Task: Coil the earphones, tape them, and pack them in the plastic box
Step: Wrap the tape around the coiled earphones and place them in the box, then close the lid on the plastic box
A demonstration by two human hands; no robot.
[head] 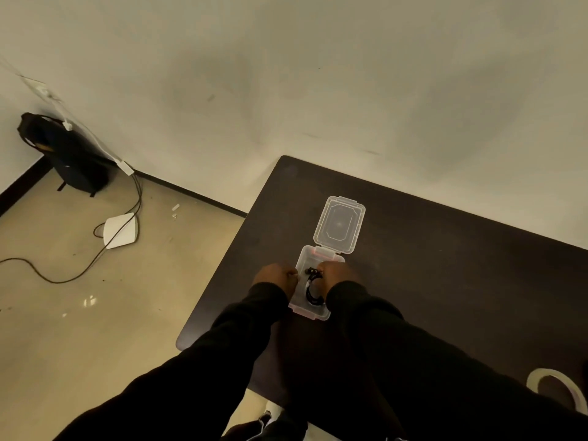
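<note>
Now earphones point(313, 289) inside open plastic box point(318, 254), near table point(445, 281) edge.

Dark table point(445, 265) against pale wall point(286, 74), beige floor point(95, 313).

You look down through dim, yellowish light. The wall point(286, 74) carries soft, blotchy shadows, and the floor point(89, 302) shows small bright glints. Your dark sleeves point(222, 361) merge into the dark table point(445, 281). Wide-angle bending curves the edges; detail is soft throughout.
</note>
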